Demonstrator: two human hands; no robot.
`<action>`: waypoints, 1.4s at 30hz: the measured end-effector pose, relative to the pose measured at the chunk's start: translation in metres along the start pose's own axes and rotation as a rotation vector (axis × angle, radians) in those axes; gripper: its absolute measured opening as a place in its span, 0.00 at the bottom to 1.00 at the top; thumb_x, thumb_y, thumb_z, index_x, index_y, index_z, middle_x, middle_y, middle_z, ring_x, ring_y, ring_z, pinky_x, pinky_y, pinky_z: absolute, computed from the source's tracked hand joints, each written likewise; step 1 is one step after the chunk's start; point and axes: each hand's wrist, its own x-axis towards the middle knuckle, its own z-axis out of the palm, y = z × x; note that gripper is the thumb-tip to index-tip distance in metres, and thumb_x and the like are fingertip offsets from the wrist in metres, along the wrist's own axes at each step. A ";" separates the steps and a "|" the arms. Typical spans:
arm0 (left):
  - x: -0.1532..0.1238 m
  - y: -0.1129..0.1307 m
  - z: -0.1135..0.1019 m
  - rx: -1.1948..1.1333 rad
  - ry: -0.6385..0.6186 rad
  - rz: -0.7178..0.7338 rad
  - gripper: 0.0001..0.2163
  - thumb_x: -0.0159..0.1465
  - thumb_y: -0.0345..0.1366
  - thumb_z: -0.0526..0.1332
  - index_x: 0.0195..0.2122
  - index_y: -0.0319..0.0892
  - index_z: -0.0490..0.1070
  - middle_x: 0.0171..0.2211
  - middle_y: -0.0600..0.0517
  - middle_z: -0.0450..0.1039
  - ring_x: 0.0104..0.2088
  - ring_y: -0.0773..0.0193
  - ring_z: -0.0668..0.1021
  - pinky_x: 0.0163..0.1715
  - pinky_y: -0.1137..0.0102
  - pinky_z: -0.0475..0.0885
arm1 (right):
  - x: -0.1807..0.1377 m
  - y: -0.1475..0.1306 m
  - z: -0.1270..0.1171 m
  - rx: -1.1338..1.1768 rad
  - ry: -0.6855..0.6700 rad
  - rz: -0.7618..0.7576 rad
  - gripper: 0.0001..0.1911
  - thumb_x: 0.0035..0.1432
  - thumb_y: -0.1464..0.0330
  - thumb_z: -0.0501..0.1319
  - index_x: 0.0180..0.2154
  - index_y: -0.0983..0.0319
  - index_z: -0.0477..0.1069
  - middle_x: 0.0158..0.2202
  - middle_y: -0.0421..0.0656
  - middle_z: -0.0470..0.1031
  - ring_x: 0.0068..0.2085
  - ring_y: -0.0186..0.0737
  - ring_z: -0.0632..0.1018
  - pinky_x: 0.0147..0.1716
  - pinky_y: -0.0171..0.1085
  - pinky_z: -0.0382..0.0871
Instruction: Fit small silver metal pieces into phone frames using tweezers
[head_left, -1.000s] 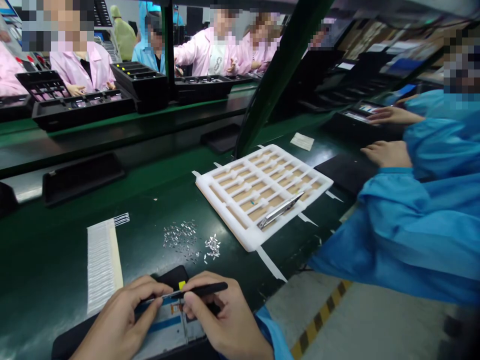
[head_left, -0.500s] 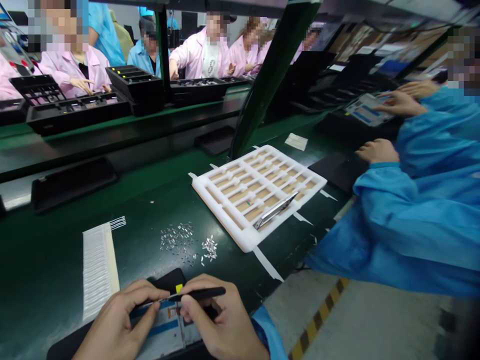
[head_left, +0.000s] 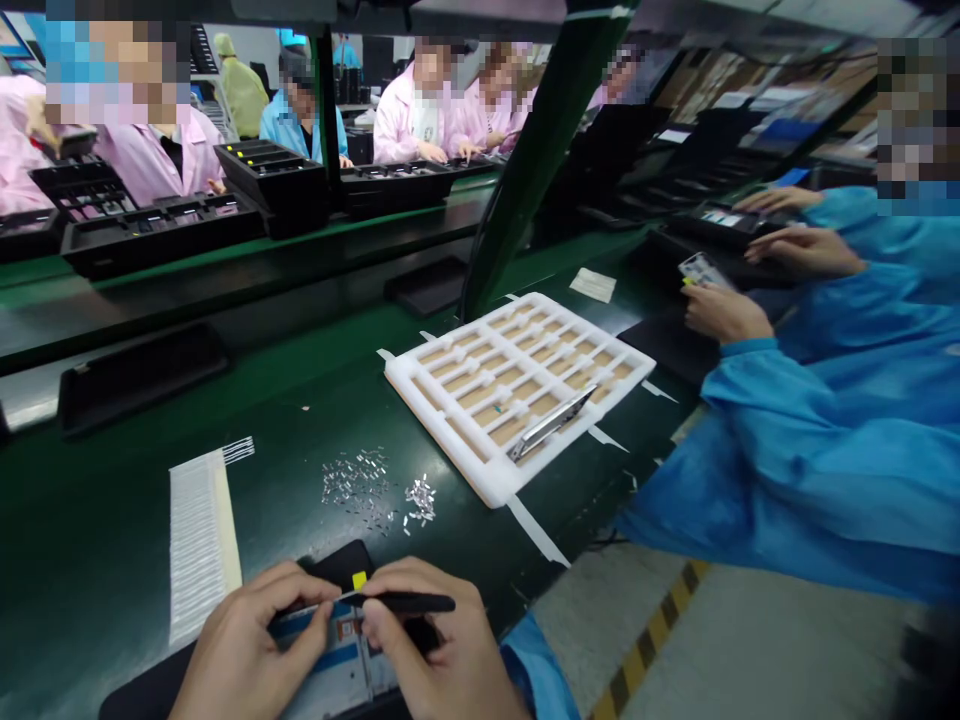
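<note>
Left hand (head_left: 251, 640) closed on the edge of a printed blue-and-white card (head_left: 337, 655). Right hand (head_left: 424, 640) narrow around black tweezers (head_left: 409, 603), the tips at the card's upper edge, close to the left fingers. Beneath the card, one black pad (head_left: 334, 558) with one yellow label (head_left: 359, 580), all just on the near side of the white foam tray (head_left: 442, 447), the landmark here.

On that tray, one pair of steel tweezers (head_left: 551, 425), lying across the slots, and one small teal speck (head_left: 496, 408) in a slot; every other slot apparently bare, the exact slot count hard to tell. To the tray's left, on the dark green worktop (head_left: 97, 500), two piles of tiny metal pieces, (head_left: 356, 485) and (head_left: 421, 500), dozens each and too small to count, plus one white comb-like strip (head_left: 199, 540).

An early stage, by the look of it: slots mostly bare, pieces mostly loose.

Right of the tray, a blue-gowned co-worker's hand (head_left: 724, 315) holding a small card (head_left: 701, 270).
</note>
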 end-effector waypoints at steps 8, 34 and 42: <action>-0.003 0.002 0.001 -0.001 0.018 0.023 0.13 0.74 0.50 0.61 0.48 0.54 0.84 0.41 0.52 0.83 0.41 0.62 0.86 0.39 0.75 0.78 | -0.003 0.000 -0.001 0.004 0.002 -0.070 0.09 0.66 0.75 0.67 0.44 0.59 0.85 0.39 0.47 0.87 0.41 0.45 0.88 0.43 0.36 0.82; -0.014 0.016 -0.022 0.579 0.193 0.497 0.20 0.80 0.43 0.49 0.51 0.48 0.84 0.38 0.52 0.89 0.34 0.60 0.89 0.35 0.74 0.83 | -0.009 0.012 0.006 -0.067 -0.040 -0.161 0.11 0.68 0.76 0.65 0.47 0.59 0.83 0.41 0.48 0.86 0.41 0.44 0.87 0.44 0.36 0.84; 0.023 -0.016 -0.067 0.740 0.355 0.302 0.26 0.79 0.55 0.47 0.46 0.48 0.83 0.44 0.48 0.87 0.42 0.57 0.88 0.44 0.67 0.83 | -0.006 0.007 -0.003 -0.055 -0.019 -0.102 0.08 0.68 0.73 0.66 0.46 0.59 0.83 0.41 0.49 0.86 0.41 0.47 0.87 0.42 0.38 0.84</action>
